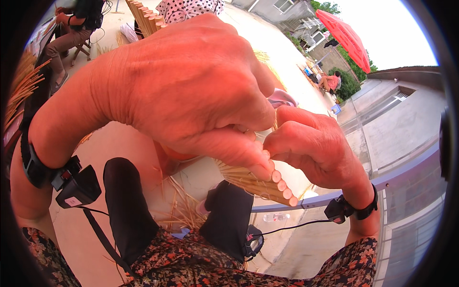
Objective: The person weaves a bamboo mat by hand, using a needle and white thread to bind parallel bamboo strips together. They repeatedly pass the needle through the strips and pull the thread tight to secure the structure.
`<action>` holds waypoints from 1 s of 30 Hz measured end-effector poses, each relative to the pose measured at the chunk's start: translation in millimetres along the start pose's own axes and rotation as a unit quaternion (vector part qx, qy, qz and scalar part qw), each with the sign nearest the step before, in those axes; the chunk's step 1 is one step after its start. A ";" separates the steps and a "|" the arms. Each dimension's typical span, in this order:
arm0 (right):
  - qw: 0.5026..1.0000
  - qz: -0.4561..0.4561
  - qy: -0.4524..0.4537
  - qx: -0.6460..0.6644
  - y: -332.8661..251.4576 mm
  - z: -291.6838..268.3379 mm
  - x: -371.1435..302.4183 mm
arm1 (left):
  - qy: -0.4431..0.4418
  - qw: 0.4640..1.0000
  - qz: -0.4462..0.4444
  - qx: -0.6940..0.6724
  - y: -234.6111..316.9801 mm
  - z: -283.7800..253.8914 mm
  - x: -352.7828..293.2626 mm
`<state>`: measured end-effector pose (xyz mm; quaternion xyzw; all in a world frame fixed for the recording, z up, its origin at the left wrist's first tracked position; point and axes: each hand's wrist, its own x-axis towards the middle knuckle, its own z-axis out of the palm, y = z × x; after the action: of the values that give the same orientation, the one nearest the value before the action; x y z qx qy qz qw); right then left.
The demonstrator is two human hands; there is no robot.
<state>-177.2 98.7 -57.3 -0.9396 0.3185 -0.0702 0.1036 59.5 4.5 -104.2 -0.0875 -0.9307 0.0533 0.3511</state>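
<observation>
Close up, filling the middle: left hand [191, 86] and right hand [311, 148], fingers pressed together on a row of cut straw stalks [260, 184], round ends showing near the fingertips. Blocking most of the ground beyond. Below, dark trouser knees [126, 205] and a flowered garment [191, 268]; loose straw [184, 210] scattered on the pale concrete between. Far left, a seated person [71, 33] beside stacked stalks [146, 16]. Far right, a red umbrella [346, 36], another seated person [330, 82], grey walls [406, 119].
</observation>
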 end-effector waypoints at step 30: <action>0.995 0.015 0.095 0.026 -22.7 20.7 -10.8 | 0.025 0.998 -0.034 0.053 23.2 -1.4 1.7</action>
<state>-168.3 126.1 -72.6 -0.9207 0.3393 -0.1661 0.0981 62.1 27.6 -105.8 -0.0382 -0.9198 0.0882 0.3804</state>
